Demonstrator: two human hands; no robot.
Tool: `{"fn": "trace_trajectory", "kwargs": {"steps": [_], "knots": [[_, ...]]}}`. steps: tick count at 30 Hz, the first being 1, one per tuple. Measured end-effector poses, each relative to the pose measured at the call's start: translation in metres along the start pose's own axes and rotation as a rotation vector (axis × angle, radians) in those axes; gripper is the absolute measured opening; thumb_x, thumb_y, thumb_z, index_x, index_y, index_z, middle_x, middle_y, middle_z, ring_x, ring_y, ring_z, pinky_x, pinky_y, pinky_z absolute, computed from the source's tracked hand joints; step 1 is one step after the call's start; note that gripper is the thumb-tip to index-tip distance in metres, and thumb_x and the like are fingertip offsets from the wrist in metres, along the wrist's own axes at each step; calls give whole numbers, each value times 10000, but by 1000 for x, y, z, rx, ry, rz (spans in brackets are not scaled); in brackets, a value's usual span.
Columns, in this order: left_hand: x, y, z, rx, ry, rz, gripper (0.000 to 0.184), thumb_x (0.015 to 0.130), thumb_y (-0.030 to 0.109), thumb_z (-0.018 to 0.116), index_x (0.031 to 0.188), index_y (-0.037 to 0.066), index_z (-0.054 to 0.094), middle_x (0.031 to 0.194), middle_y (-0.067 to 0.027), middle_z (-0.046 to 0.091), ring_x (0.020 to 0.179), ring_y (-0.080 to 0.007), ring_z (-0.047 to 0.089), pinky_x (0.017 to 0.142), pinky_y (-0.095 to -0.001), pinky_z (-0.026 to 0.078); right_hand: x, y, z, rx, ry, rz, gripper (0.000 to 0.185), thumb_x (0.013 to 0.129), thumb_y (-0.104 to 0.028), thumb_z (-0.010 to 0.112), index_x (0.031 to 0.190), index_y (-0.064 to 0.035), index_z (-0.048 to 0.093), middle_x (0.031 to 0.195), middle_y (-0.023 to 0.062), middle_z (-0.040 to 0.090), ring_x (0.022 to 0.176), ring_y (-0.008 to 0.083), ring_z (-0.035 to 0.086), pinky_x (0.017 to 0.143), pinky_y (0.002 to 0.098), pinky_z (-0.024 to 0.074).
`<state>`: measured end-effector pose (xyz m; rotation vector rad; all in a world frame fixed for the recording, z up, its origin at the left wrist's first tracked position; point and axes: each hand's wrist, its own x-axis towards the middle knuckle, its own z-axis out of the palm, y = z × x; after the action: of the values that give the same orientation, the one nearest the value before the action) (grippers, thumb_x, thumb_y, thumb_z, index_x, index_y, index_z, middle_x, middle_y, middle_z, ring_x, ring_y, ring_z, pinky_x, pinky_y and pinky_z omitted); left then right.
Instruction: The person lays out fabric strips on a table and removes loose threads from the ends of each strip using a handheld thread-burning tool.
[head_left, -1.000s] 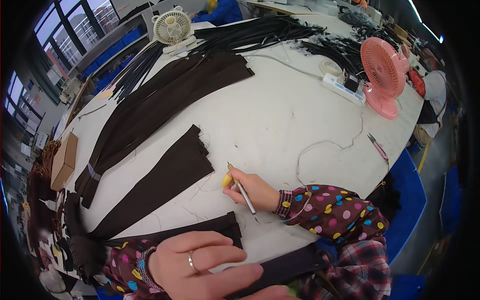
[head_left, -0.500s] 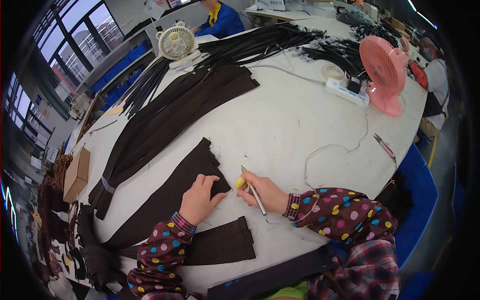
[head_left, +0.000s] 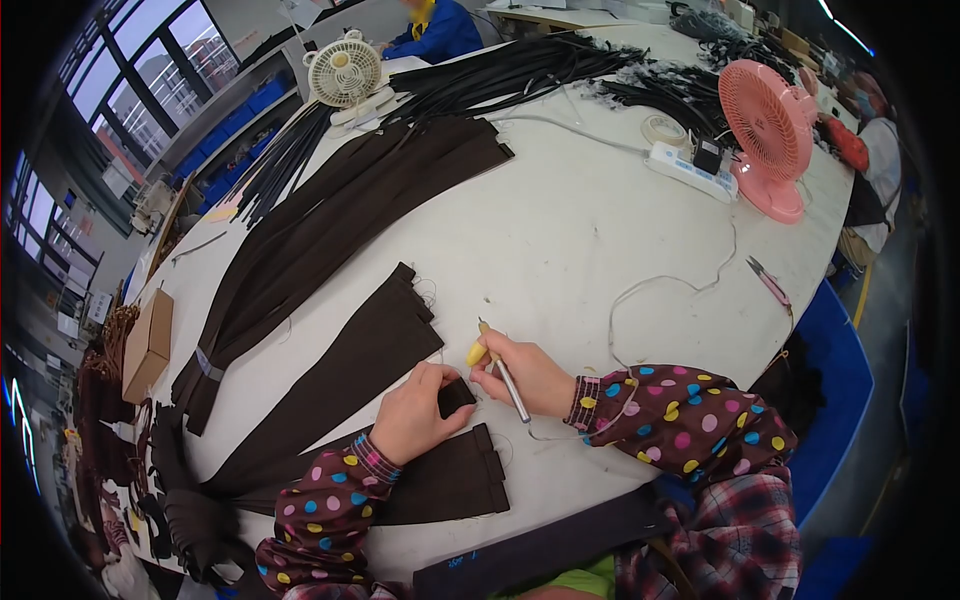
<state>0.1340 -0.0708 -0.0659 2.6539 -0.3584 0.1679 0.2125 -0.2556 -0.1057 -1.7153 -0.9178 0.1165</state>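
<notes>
My left hand (head_left: 412, 414) pinches the end of a dark brown fabric strip (head_left: 456, 397) between thumb and fingers, just above the table. In my right hand (head_left: 538, 375) is a corded pen-shaped tool (head_left: 511, 388) with a metal handle and a yellow part near its thin tip. The tip points away from me, a little above and right of the held strip end. Beyond my left hand lies a fanned stack of brown strips (head_left: 350, 335) with loose threads at the ends. Nearer to me, more brown strips (head_left: 455, 480) lie flat.
A tied bundle of brown strips (head_left: 300, 250) lies farther left. A pink fan (head_left: 766, 135), a power strip (head_left: 690, 172) and snips (head_left: 769, 281) are on the right. A white fan (head_left: 343, 72) and a cardboard box (head_left: 148, 347) stand left. A person in blue (head_left: 440, 35) sits across.
My left hand has moved off the fanned stack, down and right, and now grips a separate strip end beside the tool. My right hand has stayed almost in place.
</notes>
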Motion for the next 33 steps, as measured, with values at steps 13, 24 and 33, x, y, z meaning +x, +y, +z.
{"fn": "trace_trajectory", "kwargs": {"steps": [13, 24, 33], "knots": [[-4, 3, 1, -226, -39, -176, 534, 716, 261, 805, 1058, 1, 488, 851, -72, 561, 603, -144, 542, 567, -274, 475, 0, -8, 6, 48, -152, 66, 395, 815, -110, 702, 1086, -23, 427, 759, 102, 635, 681, 208, 651, 611, 306, 501], [-1, -1, 6, -228, -39, -211, 582, 691, 333, 830, 1027, 31, 464, 803, -55, 561, 605, -143, 545, 558, -277, 467, 0, -3, 10, 23, -83, -110, 328, 811, -67, 677, 1049, -46, 452, 759, 115, 585, 642, 271, 605, 589, 340, 470], [5, -6, 2, -351, -92, -254, 411, 735, 222, 805, 949, 19, 519, 799, -31, 579, 591, -89, 481, 557, -239, 433, -1, -6, 7, 19, -70, -84, 304, 807, -56, 671, 1028, -49, 462, 772, 126, 582, 649, 271, 601, 590, 343, 467]]}}
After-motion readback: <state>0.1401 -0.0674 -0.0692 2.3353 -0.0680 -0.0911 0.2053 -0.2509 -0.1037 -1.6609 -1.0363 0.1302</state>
